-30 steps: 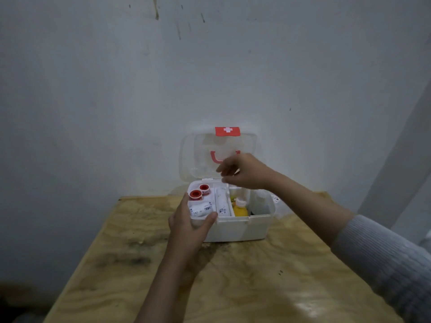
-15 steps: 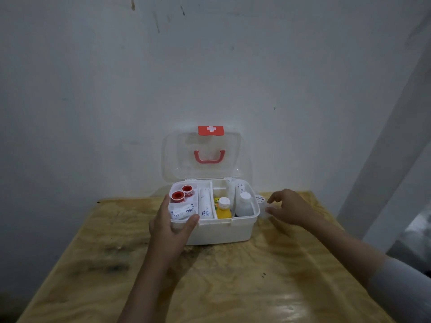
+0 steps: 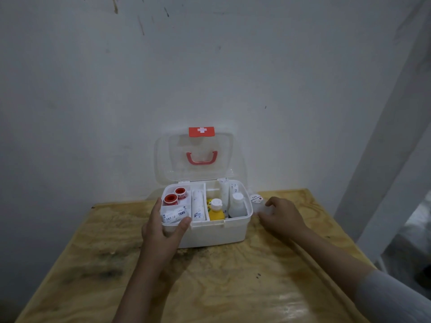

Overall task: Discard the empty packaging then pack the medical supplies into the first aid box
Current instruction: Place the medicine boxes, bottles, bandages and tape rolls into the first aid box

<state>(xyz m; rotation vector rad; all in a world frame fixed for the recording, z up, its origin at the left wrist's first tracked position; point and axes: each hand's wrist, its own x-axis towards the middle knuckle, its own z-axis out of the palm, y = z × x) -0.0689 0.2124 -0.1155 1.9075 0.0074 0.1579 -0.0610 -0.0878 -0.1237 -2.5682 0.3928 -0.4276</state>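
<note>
While my left hand (image 3: 161, 229) clamps the front left corner of the first aid box (image 3: 217, 234), thumb hooked over the rim and fingers down its left wall, my right hand (image 3: 281, 214) rests on the counter (image 3: 210, 287) just right of the box. Its fingers curl around a small clear container (image 3: 257, 202) with a round red-and-white label that sits touching the box's right wall; I cannot tell whether the grip has fully closed on it.

I see the box standing at the back of the counter, against the wall, with its clear lid (image 3: 193, 157) raised upright, showing a red handle (image 3: 202, 157) and a red cross label (image 3: 201, 131) at the top edge. Inside the box, the back left compartment holds two red-rimmed tape rolls (image 3: 175, 197). Wrapped bandage packets (image 3: 175, 215) lie in front of them, by my left thumb. A white wrapped roll (image 3: 198, 206) fills the narrow middle slot. To the right of that slot stands a yellow bottle (image 3: 216, 210) with a white cap, then a white bottle (image 3: 237, 206), with white tubes (image 3: 229, 190) leaning behind them.
</note>
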